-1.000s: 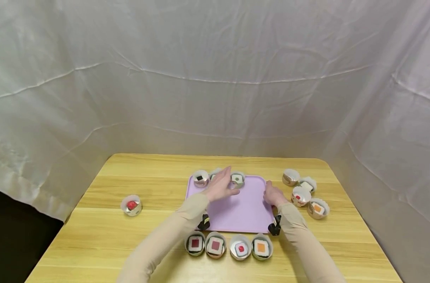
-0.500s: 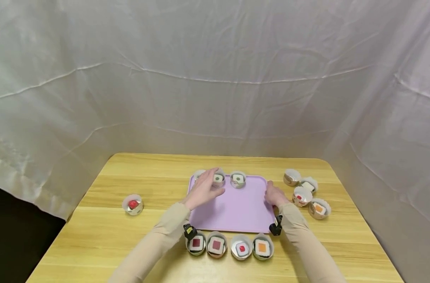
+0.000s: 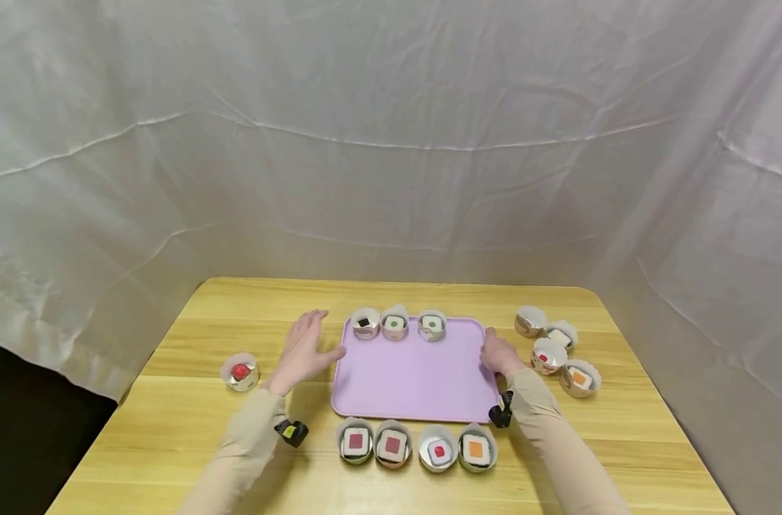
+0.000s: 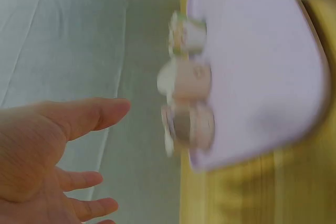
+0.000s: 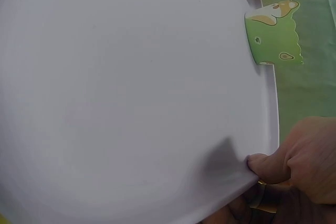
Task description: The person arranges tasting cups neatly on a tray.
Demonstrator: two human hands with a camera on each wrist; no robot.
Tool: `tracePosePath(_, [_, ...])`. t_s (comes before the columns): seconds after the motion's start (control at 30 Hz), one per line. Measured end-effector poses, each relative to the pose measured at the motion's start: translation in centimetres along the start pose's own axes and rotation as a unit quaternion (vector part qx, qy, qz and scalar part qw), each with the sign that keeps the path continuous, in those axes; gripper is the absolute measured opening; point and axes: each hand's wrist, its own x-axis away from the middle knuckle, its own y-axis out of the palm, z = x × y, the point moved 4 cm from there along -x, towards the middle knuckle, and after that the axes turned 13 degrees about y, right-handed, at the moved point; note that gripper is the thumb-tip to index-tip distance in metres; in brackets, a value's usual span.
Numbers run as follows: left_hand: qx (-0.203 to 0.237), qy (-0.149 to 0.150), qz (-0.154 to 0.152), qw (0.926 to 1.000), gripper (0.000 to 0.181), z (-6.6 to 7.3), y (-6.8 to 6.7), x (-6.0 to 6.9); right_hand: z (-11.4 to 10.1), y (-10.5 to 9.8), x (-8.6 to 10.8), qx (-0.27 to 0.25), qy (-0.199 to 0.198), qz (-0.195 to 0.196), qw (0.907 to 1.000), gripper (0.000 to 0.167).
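Note:
A lilac tray [image 3: 416,379] lies on the table, with three paper cups holding sushi-like pieces along its far edge: a left one [image 3: 365,324], a middle one [image 3: 394,323] and a right one [image 3: 432,325]. My right hand [image 3: 499,353] grips the tray's right edge; in the right wrist view its thumb [image 5: 270,167] lies over the rim, fingers below. Left of the tray, my left hand [image 3: 302,352] is in the air, fingers spread and holding nothing. The left wrist view shows that hand [image 4: 47,156] beside the blurred cups [image 4: 191,80].
Along the tray's near side stand several cups, from a dark-red-centred one [image 3: 355,441] to an orange-centred one [image 3: 476,449]. At the right several more cups [image 3: 548,356] cluster. A cup with a red piece [image 3: 240,372] stands at the left. Pale curtains [image 3: 391,143] surround the table [image 3: 191,429].
My left hand has moved left, from over the far cups to beyond the tray's left edge, uncovering the left and middle cups. My right hand has kept its hold on the tray.

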Motion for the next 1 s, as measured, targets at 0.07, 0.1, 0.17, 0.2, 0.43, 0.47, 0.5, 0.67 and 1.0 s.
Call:
tracePosePath(0.07, [-0.005, -0.02, 0.003, 0.9998, 0.085, -1.2, -1.0, 1.1, 0.0, 0.1, 0.1, 0.0, 0.001, -0.001, 1.0, 0.045])
tracePosePath(0.1, [-0.006, -0.029, 0.006, 0.9996, 0.085, -1.8, -1.5, 1.6, 0.0, 0.1, 0.1, -0.001, 0.002, -0.002, 1.0, 0.045])
tracePosePath(0.17, [-0.011, -0.043, 0.011, 0.999, 0.085, -2.8, -2.4, 2.6, 0.0, 0.1, 0.2, -0.001, 0.003, -0.002, 1.0, 0.046])
tracePosePath(0.2, [-0.013, -0.051, 0.014, 0.9985, 0.085, -3.4, -2.8, 3.1, 0.0, 0.1, 0.2, -0.001, 0.004, -0.002, 1.0, 0.045])
tracePosePath(0.43, [-0.037, -0.118, 0.008, 0.9923, 0.093, -7.1, -4.9, 5.7, 0.0, 0.2, 0.0, -0.004, 0.007, -0.004, 1.0, 0.046])
tracePosePath(0.47, [-0.033, -0.124, 0.007, 0.9917, 0.094, -7.4, -5.1, 5.9, 0.0, 0.2, 0.0, -0.001, 0.007, -0.004, 1.0, 0.047])
tracePosePath(0.5, [-0.03, -0.131, 0.005, 0.9909, 0.095, -7.8, -5.3, 6.2, -0.1, 0.2, 0.0, -0.001, 0.009, -0.005, 0.9999, 0.047])
tracePosePath(0.67, [-0.004, -0.166, -0.01, 0.9861, 0.101, -9.0, -5.7, 7.0, 0.0, 0.2, 0.0, 0.0, 0.011, -0.006, 0.9999, 0.05])
tracePosePath(1.0, [0.009, -0.188, -0.026, 0.9817, 0.104, -10.2, -5.7, 7.4, 0.0, 0.2, 0.0, 0.008, 0.01, -0.002, 0.9999, 0.049])
